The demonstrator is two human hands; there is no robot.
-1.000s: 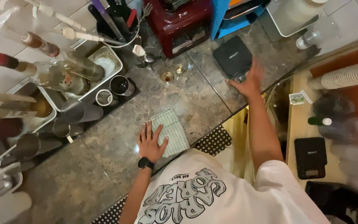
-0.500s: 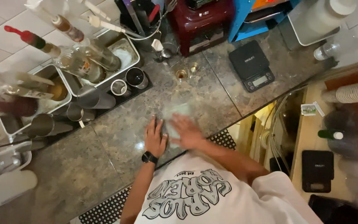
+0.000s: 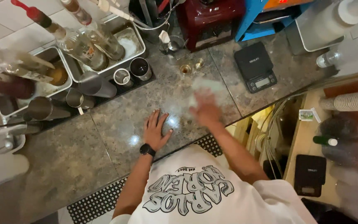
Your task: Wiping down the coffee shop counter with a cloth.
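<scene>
Wiping of the stone counter (image 3: 117, 137) appears to be the step in hand. Left hand (image 3: 156, 130) lies flat, palm down, near the front edge of the counter, fingers spread apart and gripping nothing; a dark watch (image 3: 147, 149) sits on that wrist. Right hand (image 3: 206, 111) is motion-blurred just right of the left hand, pressed over a pale cloth (image 3: 204, 89) that rests on the counter surface toward its middle; whether the fingers are apart or closed on the cloth cannot be told from the blur. Black scale (image 3: 255, 66) stands near the right edge of the counter, apart from the cloth. Metal cups (image 3: 131, 72) and steel trays (image 3: 104, 62) holding bottles (image 3: 79, 41) line the back left edge, and two small glasses (image 3: 191, 67) stand behind the cloth. The next pass would call for steady downward pressure on the cloth and a path that stays short of the small glasses and the scale.
</scene>
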